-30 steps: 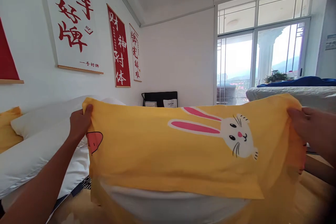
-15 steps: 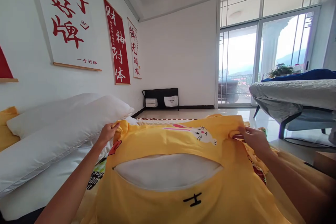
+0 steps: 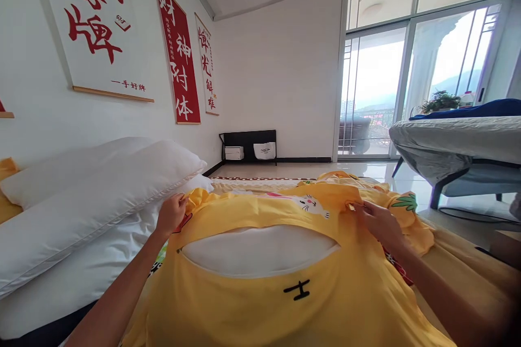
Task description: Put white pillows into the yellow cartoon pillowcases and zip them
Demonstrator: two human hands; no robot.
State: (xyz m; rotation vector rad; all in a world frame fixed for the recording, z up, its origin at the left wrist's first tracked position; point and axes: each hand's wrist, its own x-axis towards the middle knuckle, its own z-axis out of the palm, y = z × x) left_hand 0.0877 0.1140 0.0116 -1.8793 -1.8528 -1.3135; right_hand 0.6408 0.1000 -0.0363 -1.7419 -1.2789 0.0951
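Observation:
A yellow pillowcase [image 3: 244, 309] with a printed white rabbit face and a black letter-like mark spreads out before me. Through its wide, eye-shaped opening shows a white pillow [image 3: 260, 252] lying inside. My left hand [image 3: 171, 214] is closed on the bunched far left corner of the pillowcase. At the far right corner, my right hand [image 3: 378, 222] pinches the fabric between thumb and fingers. Behind that hand lies more crumpled yellow printed fabric [image 3: 415, 222] with a green leaf shape.
White pillows [image 3: 101, 200] are stacked on the left against the wall. A covered table [image 3: 456, 133] with a blue cloth stands at the right, a grey-blue chair [image 3: 476, 179] under it. Further back are a low black rack [image 3: 248, 138] and a sliding glass door [image 3: 374, 92].
My right hand has moved left and inward with its corner, and the pillowcase's far edge has sunk and slackened. More crumpled fabric shows behind it. The view has tilted slightly downward.

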